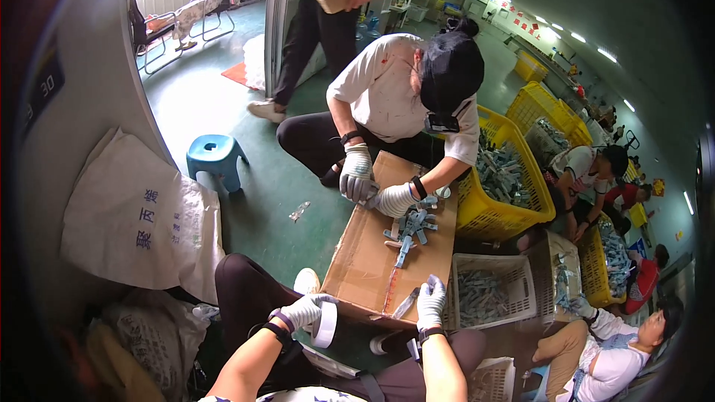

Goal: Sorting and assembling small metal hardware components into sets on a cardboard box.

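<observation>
While the left hand point(302, 310) holds a white roll point(326, 325) at the near left corner of the carton point(357, 272), its gloved fingers are clamped on the rim, and the roll stands on edge just off the cardboard. The right hand point(431, 302), also gloved, is at the near right corner with its fingers close together and pointing away from the body; whether they grip anything, I cannot tell. Just beside them, a clear strip point(407, 303) lies near the carton's near edge.

Farther up the carton, grey-blue parts point(411, 228) lie in a loose pile. Across from the person, a co-worker point(391, 89) leans over the far side, both gloved hands close together beside the pile. To the right, a yellow crate point(500, 226) and a lower white crate point(514, 317) hold more such parts. A blue stool point(212, 150) and a white sack point(123, 216) are on the left.
</observation>
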`<action>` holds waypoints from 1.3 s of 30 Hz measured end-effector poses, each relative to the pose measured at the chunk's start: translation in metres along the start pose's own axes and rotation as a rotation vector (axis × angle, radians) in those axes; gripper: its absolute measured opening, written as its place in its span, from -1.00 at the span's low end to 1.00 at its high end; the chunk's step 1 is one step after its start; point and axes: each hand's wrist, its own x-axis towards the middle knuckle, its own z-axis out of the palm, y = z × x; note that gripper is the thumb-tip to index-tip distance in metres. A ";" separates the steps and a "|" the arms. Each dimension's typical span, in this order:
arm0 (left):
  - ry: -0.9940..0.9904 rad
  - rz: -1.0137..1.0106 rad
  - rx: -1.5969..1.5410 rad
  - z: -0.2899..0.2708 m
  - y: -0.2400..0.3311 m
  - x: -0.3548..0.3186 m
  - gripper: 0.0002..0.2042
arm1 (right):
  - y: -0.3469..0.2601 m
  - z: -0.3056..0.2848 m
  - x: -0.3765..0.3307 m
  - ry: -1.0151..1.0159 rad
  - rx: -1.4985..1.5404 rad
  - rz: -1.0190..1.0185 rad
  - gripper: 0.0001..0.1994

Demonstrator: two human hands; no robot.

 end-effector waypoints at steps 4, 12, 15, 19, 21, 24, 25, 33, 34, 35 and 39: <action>0.000 -0.006 -0.051 0.004 0.013 -0.003 -0.42 | 0.004 -0.003 0.001 0.014 -0.012 -0.019 -0.65; -0.006 0.006 0.003 0.001 -0.005 0.003 -0.50 | 0.017 0.000 0.005 -0.028 -0.111 -0.064 -0.65; -0.061 -0.016 -0.162 0.008 -0.007 0.016 -0.60 | 0.034 -0.012 0.008 0.055 -0.086 -0.058 -0.67; -0.047 -0.022 -0.136 -0.004 -0.053 0.032 -0.44 | 0.015 0.003 0.002 0.002 0.104 0.005 -0.65; -0.073 -0.028 -0.117 -0.001 -0.037 0.023 -0.37 | 0.015 0.002 0.002 -0.035 0.085 0.046 -0.65; -0.004 -0.102 -0.206 0.012 0.019 -0.011 -0.44 | 0.022 0.003 0.004 -0.005 0.091 0.076 -0.67; -0.006 -0.150 -0.301 0.008 0.027 -0.021 -0.45 | 0.016 0.006 0.002 -0.039 0.074 0.089 -0.66; -0.022 -0.054 -0.218 0.005 0.026 -0.023 -0.41 | -0.009 -0.002 -0.003 -0.071 0.012 0.057 -0.69; -0.026 -0.021 -0.243 0.001 0.021 -0.028 -0.44 | -0.024 -0.001 -0.004 -0.065 -0.048 0.005 -0.69; -0.032 -0.016 -0.233 0.003 0.029 -0.027 -0.46 | -0.022 -0.003 -0.004 -0.050 -0.081 -0.013 -0.69; 0.052 -0.006 -0.109 0.010 0.028 -0.020 -0.52 | -0.002 0.000 -0.002 -0.012 -0.047 -0.008 -0.68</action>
